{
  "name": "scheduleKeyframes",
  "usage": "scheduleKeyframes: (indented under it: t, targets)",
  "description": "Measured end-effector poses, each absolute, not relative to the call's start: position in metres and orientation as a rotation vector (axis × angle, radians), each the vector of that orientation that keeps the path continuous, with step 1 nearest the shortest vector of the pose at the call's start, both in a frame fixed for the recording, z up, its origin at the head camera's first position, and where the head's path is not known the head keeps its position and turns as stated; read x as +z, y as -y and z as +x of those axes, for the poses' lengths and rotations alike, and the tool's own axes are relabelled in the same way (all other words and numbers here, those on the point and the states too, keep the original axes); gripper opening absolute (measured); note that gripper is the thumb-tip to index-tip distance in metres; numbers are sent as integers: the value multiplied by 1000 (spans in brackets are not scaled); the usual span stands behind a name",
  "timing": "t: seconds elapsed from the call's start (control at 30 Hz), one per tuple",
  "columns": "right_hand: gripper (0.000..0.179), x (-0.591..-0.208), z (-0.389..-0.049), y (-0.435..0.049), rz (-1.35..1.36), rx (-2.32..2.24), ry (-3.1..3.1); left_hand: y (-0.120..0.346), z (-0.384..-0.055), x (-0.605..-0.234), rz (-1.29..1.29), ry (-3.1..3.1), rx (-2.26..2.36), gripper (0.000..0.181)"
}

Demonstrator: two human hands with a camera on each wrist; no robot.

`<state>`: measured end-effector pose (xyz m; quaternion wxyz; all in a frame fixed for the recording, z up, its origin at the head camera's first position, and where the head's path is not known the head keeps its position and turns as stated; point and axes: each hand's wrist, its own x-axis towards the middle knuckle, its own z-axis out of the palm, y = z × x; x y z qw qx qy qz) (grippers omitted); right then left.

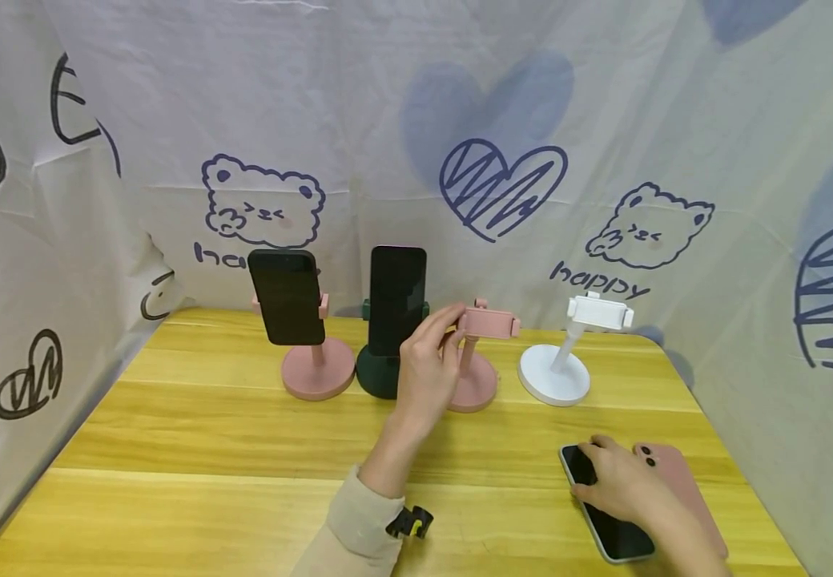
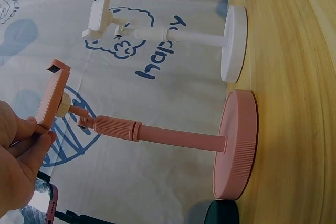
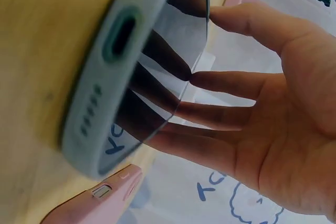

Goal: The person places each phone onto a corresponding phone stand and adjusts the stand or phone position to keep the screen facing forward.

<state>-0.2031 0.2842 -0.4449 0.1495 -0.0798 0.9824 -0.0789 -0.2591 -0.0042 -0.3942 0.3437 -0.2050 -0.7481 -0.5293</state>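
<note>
Centre right in the head view, my left hand (image 1: 425, 370) pinches the left end of the holder on a pink phone stand (image 1: 490, 323). In the left wrist view, thumb and fingers meet at the edge of that stand's (image 2: 181, 137) holder, which has no phone in it. My right hand (image 1: 621, 485) is over a pale-edged phone (image 1: 614, 535) lying screen up on the table. Seen from the right wrist, the fingers are extended and their tips touch the dark screen of the phone (image 3: 118, 51). Beside it lies a pink phone (image 1: 685, 489), camera side up.
A white phone stand (image 1: 555, 375) without a phone stands at the right. To the left, another pink stand (image 1: 318, 370) and a dark green stand (image 1: 376, 375) each hold an upright black-screened phone. Printed cloth (image 1: 388, 120) hangs behind the wooden table (image 1: 243, 449).
</note>
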Motion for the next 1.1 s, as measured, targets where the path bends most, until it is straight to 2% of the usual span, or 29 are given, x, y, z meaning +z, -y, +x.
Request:
scheduleKeyframes:
  t: [0.5,0.9,1.1]
  targets:
    - [84,-451,-201,-274,-238,-243,-2940,5,-259,-393,-533,1945,-1382,32]
    - [76,-436,-191,-252,-412,-283,-3327,6,-257,-390,-534,1940,-1376,32]
    - [75,-431,-191,-237,-627,-412,-3518,5,-259,-392,-537,1937,-1362,31]
